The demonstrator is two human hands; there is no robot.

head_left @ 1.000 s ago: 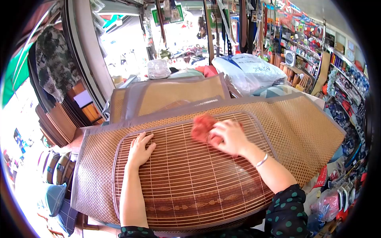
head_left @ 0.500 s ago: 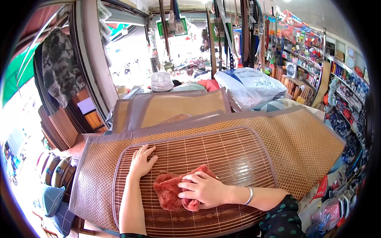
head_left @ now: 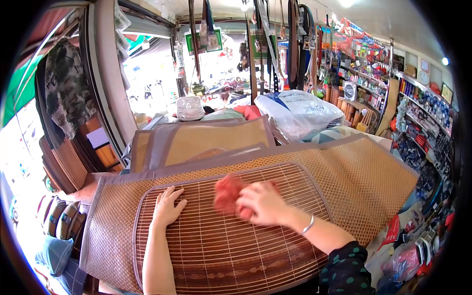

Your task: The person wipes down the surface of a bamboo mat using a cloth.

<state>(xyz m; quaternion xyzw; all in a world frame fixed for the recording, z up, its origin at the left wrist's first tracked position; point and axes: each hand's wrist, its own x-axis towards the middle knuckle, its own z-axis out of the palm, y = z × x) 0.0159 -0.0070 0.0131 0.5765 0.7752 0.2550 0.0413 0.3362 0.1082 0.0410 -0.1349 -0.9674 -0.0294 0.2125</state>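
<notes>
A brown bamboo-slat mat point(head_left: 231, 246) with a grey-bound edge lies on top of a larger tan woven mat point(head_left: 359, 172). My left hand point(head_left: 168, 206) rests flat on the left part of the slat mat, fingers spread and holding nothing. In my right hand point(head_left: 263, 202) is a fluffy red cloth point(head_left: 228, 194), blurred by motion, over the upper middle of the slats. The fingers wrap round its right side. Whether the cloth presses on the slats at this instant is hard to tell.
Behind lie more woven mats point(head_left: 216, 140) and a white plastic-wrapped bundle point(head_left: 300, 110). Belts point(head_left: 294, 49) hang overhead. Cushions point(head_left: 53, 253) stand at the left, stocked shelves point(head_left: 423, 108) at the right, and packaged goods point(head_left: 403, 260) at the lower right.
My right hand has moved the red cloth up and away from me across the slat mat. My left hand stays flat on the mat. The camera view has shifted slightly.
</notes>
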